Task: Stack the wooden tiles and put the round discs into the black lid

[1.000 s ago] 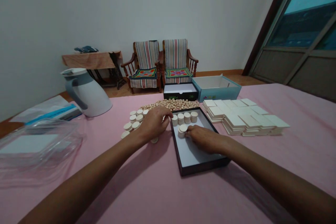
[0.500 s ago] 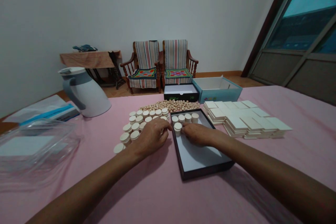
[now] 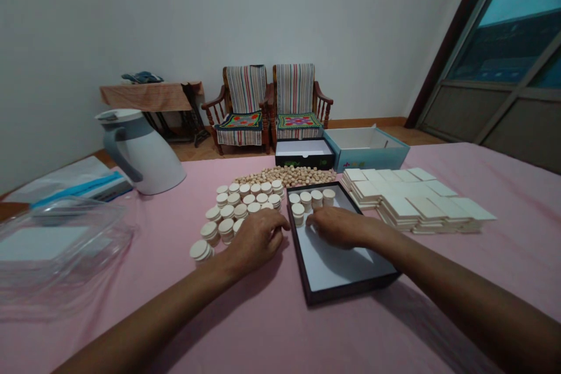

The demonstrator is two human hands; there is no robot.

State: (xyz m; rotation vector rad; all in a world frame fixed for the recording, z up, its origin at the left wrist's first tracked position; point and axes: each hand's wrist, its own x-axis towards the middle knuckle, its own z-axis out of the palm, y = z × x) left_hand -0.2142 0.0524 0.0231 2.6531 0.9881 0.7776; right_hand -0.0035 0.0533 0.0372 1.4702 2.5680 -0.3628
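Note:
My right hand (image 3: 335, 227) is inside a shallow black-edged box (image 3: 346, 289) with a white floor. Its loosely bent fingers hold nothing visible and stop just short of a stack of round wooden discs (image 3: 298, 214). Behind that stack, a row of disc stacks (image 3: 316, 198) lines the far end of the box. Against the outside of the box's left edge, my left hand (image 3: 260, 236) rests with its thumb apart from the index finger. Nothing shows in its grasp. Many more disc stacks (image 3: 226, 229) stand on the pink cloth behind and left of it, some hidden by the hand.
Small wooden pieces (image 3: 289, 175) lie heaped beyond the discs. Square wooden tiles (image 3: 397, 204) are stacked at right. A black box (image 3: 304, 160) and a light-blue box (image 3: 372, 158) stand behind. At left are a grey-white jug (image 3: 153, 158) and a clear plastic container (image 3: 61, 263).
My right hand has drawn slightly right, leaving a small gap beside the front disc stack. My left hand has come slightly nearer, uncovering more disc stacks. The view has shifted a little.

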